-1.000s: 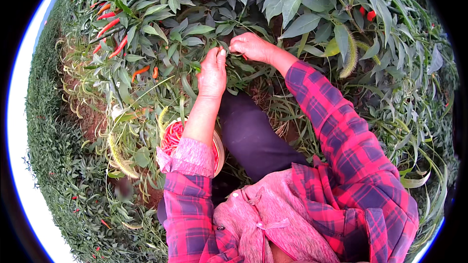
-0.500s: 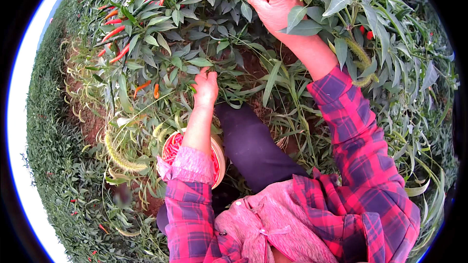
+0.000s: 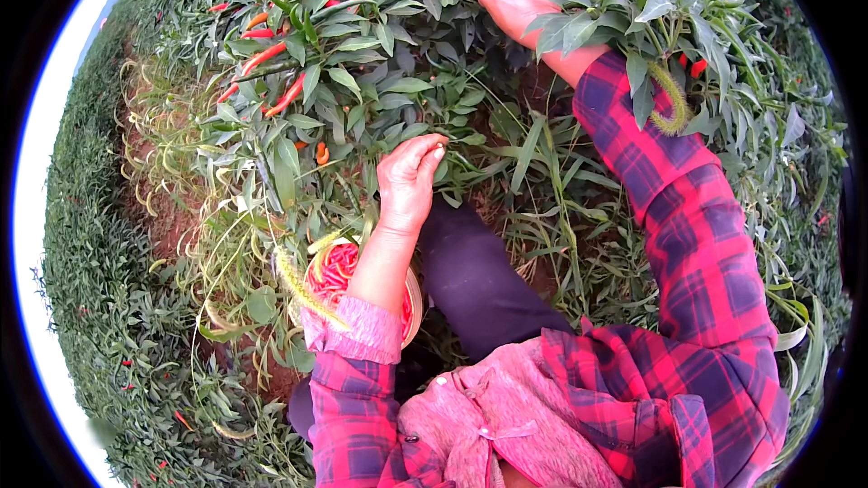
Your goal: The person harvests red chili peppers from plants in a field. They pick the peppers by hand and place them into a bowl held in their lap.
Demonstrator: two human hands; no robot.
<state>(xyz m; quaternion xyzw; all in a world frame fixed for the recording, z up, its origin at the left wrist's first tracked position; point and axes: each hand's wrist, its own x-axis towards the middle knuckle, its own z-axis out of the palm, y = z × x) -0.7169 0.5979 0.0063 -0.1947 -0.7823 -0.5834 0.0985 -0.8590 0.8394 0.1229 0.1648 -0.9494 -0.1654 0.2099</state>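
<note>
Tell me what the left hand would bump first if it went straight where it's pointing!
Probably the green chili leaves just beyond the left hand, though depth is hard to judge.

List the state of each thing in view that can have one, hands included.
Left hand: fingers curled in toward the thumb; contents unclear
Right hand: among leaves, fingers hidden
Round container: open-topped, partly covered by the left forearm
Chillies in the container: red, heaped loose
Chillies on the plant: red, unpicked
Grass seed head at right: curved
</note>
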